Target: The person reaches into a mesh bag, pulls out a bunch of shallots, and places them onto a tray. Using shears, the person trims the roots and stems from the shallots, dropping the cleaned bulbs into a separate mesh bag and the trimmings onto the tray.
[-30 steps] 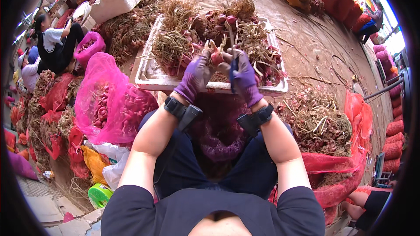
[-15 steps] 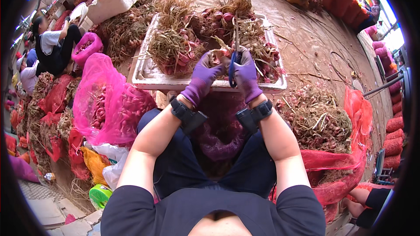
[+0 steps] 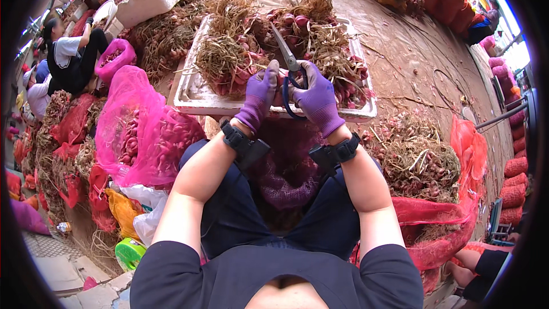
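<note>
Both my hands wear purple gloves over the near edge of a white foam tray (image 3: 197, 94). Dried shallots (image 3: 240, 71) with long straw-like tops are heaped in it. My right hand (image 3: 317, 97) grips scissors (image 3: 290, 63) with dark blue handles. Their blades point up and to the left over the tray, looking slightly apart. Beside the handles, my left hand (image 3: 260, 96) is closed, thumb against fingers. A bit of reddish colour shows by its fingertips, but what it holds is hidden.
A pink mesh bag (image 3: 134, 137) of shallots stands at my left. More shallots (image 3: 417, 160) lie in a red mesh bag (image 3: 472, 154) at my right. A purple mesh bag (image 3: 289, 189) sits between my legs. Another person (image 3: 71, 51) sits at far left.
The scissors have swung from upright to leaning left, their blades now in plain sight. My hands have moved slightly apart, and the pale shallot piece between them no longer shows.
</note>
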A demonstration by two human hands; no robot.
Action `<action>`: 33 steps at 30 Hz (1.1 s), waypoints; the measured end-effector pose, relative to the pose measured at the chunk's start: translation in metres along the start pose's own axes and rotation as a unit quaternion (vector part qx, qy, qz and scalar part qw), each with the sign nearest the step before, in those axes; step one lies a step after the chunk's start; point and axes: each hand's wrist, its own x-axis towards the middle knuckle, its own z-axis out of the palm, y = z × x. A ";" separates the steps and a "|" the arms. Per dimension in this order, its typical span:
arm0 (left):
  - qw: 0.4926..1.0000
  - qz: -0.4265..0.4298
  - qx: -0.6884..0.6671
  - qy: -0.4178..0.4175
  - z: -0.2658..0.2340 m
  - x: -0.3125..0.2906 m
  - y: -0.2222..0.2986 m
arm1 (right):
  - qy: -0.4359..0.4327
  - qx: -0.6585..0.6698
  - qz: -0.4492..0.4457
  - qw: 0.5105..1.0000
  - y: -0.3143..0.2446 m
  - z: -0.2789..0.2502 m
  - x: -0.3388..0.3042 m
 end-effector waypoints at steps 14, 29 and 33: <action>0.870 -0.108 -0.479 -0.039 -0.061 0.039 0.021 | -0.079 0.000 -0.023 0.997 0.006 0.001 -0.018; 0.956 0.169 -0.143 0.191 -0.034 0.018 0.044 | -0.175 -0.040 0.055 0.982 -0.013 0.008 -0.026; 0.943 0.204 -0.156 0.212 -0.027 0.021 0.040 | -0.169 -0.054 0.059 0.982 -0.014 0.007 -0.028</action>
